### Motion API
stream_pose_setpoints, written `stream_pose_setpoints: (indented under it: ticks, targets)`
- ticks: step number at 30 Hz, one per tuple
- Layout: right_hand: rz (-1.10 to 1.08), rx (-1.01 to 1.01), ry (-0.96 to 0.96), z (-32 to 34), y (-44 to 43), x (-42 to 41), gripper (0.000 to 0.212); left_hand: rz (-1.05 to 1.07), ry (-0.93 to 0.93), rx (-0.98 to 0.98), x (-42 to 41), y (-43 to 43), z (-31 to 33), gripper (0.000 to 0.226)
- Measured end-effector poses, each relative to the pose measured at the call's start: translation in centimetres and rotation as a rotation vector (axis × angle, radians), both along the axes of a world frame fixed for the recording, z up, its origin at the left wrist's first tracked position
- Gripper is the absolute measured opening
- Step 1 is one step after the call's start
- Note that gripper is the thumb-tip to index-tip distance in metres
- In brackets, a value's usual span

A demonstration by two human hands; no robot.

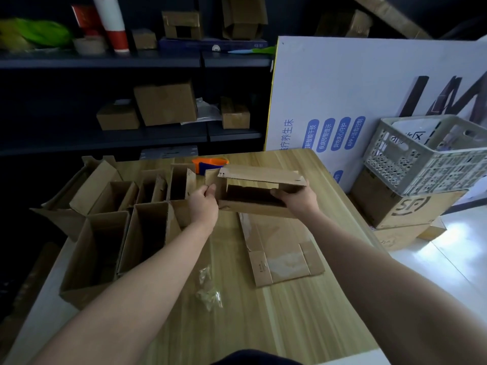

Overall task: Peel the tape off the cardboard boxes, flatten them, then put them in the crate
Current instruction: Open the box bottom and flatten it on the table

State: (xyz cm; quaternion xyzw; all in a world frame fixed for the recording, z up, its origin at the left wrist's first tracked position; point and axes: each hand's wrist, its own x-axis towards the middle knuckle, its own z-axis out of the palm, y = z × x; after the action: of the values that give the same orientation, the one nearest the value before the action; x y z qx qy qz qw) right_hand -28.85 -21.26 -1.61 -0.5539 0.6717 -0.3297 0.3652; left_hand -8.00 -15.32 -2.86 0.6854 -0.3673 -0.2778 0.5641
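I hold an open brown cardboard box above the wooden table, its opening facing me. My left hand grips its left flap. My right hand grips its lower right edge, fingers inside the opening. A flattened cardboard box lies on the table just below it. Crumpled clear tape lies on the table nearer to me. The grey perforated crate stands to the right on a stack of boxes, off the table.
Several open cardboard boxes crowd the table's left half. An orange tape dispenser sits behind the held box. A large white printed board leans at the back right. Dark shelves with more boxes stand behind the table.
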Motion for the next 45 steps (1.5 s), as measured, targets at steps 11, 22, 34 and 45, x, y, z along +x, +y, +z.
stream_pose_setpoints:
  ticks: [11, 22, 34, 45]
  targets:
    - [0.203, -0.050, 0.178, 1.0, -0.5, 1.9, 0.015, 0.193, 0.280, 0.051, 0.7, -0.7, -0.1, 0.032]
    - [0.553, -0.295, 0.655, 1.4, 1.2, 1.3, 0.030, -0.106, 0.878, 0.040, 0.0, -2.2, 2.1, 0.070]
    - [0.336, -0.036, 0.406, -1.2, 0.9, -1.5, 0.055, 0.137, 0.537, 0.267, -0.3, -3.1, -0.8, 0.061]
    - [-0.097, 0.440, -0.053, -4.2, 0.1, -6.9, 0.043, -0.123, 0.325, 0.553, -3.4, -3.0, -4.1, 0.062]
